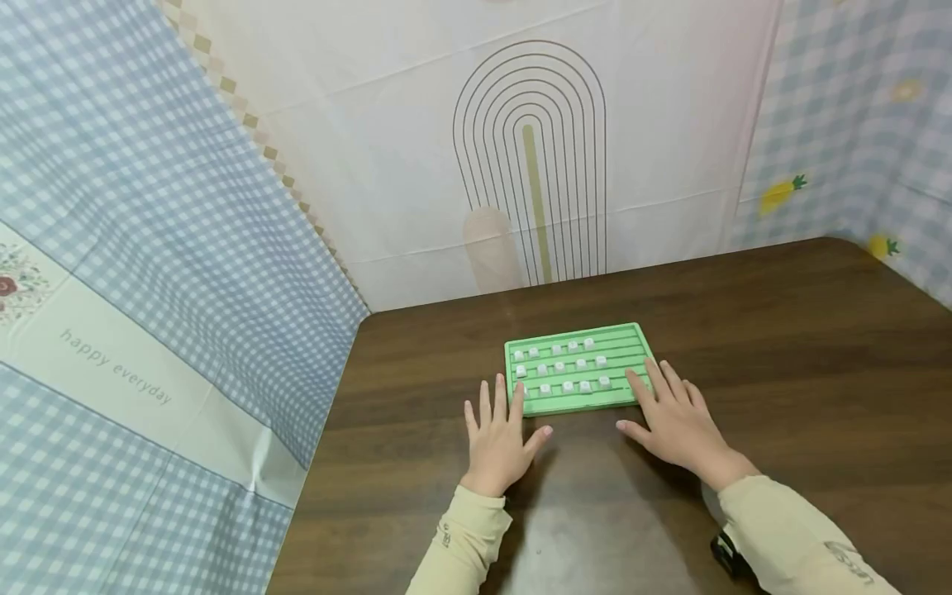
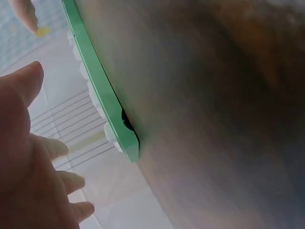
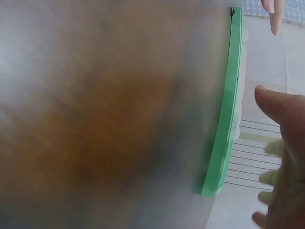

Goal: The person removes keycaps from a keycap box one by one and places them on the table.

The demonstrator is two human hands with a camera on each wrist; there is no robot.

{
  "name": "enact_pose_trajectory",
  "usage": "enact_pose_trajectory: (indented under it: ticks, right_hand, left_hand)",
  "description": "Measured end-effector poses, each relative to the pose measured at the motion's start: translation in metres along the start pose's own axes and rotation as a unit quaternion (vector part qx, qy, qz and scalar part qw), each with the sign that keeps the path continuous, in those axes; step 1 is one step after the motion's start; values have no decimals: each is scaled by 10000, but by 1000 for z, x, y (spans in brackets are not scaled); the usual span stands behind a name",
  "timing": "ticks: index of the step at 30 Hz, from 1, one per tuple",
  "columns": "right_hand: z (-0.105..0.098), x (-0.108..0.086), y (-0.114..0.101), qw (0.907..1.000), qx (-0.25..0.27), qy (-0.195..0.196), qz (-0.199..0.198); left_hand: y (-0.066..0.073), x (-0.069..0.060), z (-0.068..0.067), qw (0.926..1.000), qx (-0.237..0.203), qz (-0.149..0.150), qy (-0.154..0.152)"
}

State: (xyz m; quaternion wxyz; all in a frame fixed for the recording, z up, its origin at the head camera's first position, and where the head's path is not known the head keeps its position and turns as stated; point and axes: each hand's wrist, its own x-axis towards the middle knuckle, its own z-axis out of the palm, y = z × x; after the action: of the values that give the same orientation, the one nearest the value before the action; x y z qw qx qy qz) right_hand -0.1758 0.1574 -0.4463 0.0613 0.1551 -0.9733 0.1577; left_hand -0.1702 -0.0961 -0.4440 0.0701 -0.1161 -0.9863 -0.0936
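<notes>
Two pale yellow sleeves (image 1: 464, 529) lie nearest, their arms angled in over a dark brown wooden table (image 1: 416, 397). Under the right wrist is a small black object (image 1: 725, 554), too obscured to name.

Beyond the cuffs, the left hand (image 1: 497, 454) and right hand (image 1: 680, 430) stand at opposite ends of a green tray (image 1: 576, 402), which lies flat on the table just past them. The tray's long axis runs crosswise, from the left hand's side to the right hand's, its right end slightly farther away. Neither hand looks clearly nearer: seen from the head, the left forefinger overlaps the near left corner, while two right fingers overlap the right end. Both thumbs point inward, short of the near edge.

As for grip, both hands are spread, fingers extended and apart, with nothing held in either. The wrist views show a gap between each visible thumb and the tray's side; whether any fingertip touches the tray cannot be told.

On the tray, small white blocks (image 1: 568, 387) sit in three rows of five, set toward the left, the nearest left one partly behind the left forefinger. Their markings are too small to read.

Past the table's far edge hangs a white cloth (image 1: 402, 165) printed with nested arches, flanked by blue checked cloth (image 1: 223, 248) on both sides.
</notes>
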Motion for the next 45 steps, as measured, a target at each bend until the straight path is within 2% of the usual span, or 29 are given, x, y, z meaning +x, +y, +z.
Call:
enact_pose_trajectory:
  ticks: [3, 6, 8, 10, 15, 20, 24, 29, 35, 37, 40, 45]
  right_hand:
    - [-1, 12, 1, 9979, -231, 426, -419]
    - [0, 28, 2, 9937, -378, 778, -709]
    - [1, 36, 2, 9941, -325, 762, -700]
    - [4, 41, 4, 9960, -275, 600, -605]
    - [10, 46, 7, 9989, -191, 205, -380]
    - [12, 45, 10, 9978, -381, 320, -427]
    - [9, 47, 13, 9976, -385, 377, -445]
    - [-9, 49, 24, 9994, -123, 297, -158]
    - [-37, 43, 54, 9986, 39, 356, 397]
    - [-41, 39, 65, 9980, 66, 289, 551]
    - [-41, 33, 78, 9970, 140, -32, 755]
    - [-28, 28, 91, 9930, 213, -541, 1032]
  left_hand:
    - [0, 1, 0, 9995, 61, 193, 258]
    - [0, 3, 1, 9955, 219, 483, 782]
    - [0, 7, 1, 9917, 376, 612, 1069]
    - [-1, 10, 2, 9894, 432, 657, 1221]
    - [-2, 11, 2, 9930, 339, 503, 1014]
    - [-4, 10, 5, 9944, 256, 421, 936]
    - [-6, 14, 7, 9923, 404, 539, 1044]
    - [-11, 25, 9, 9927, 445, 621, 934]
    - [-17, 33, 7, 9958, 379, 495, 667]
    - [-18, 35, 6, 9956, 407, 520, 659]
    - [-18, 37, 4, 9952, 589, 534, 575]
    - [-14, 41, -1, 9950, 935, 361, 11]
